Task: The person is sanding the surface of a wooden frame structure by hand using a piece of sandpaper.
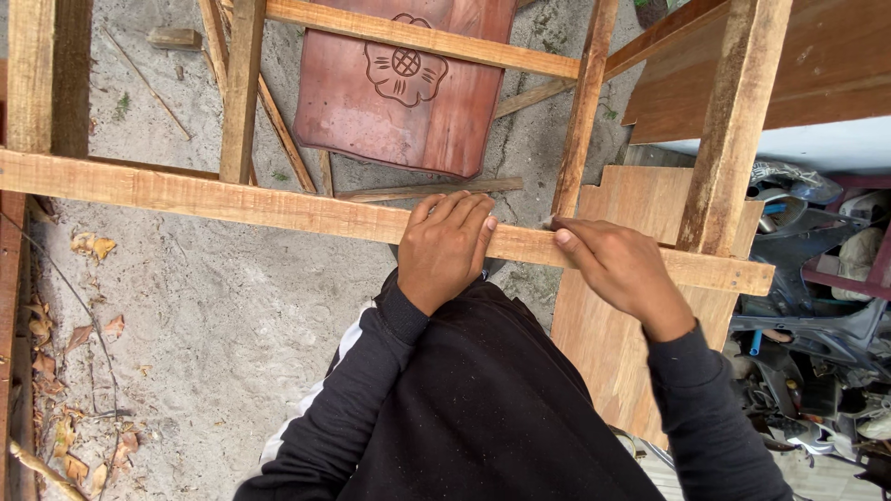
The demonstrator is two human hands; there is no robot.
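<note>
A long pale wooden rail (232, 199) runs across the view as part of a timber frame. My left hand (445, 246) lies over the rail, fingers curled on its top face. My right hand (617, 264) rests on the same rail just to the right, thumb and forefinger pinched at the spot where an upright post (580, 111) meets the rail. Whether something small sits between those fingers I cannot tell. Both arms are in black sleeves.
A second upright (733, 121) and more frame members (241, 88) cross the view. A reddish carved wooden panel (399, 88) lies on the sandy ground (213, 325). A plywood sheet (603, 334) lies below right, a parked motorbike (817, 343) at far right.
</note>
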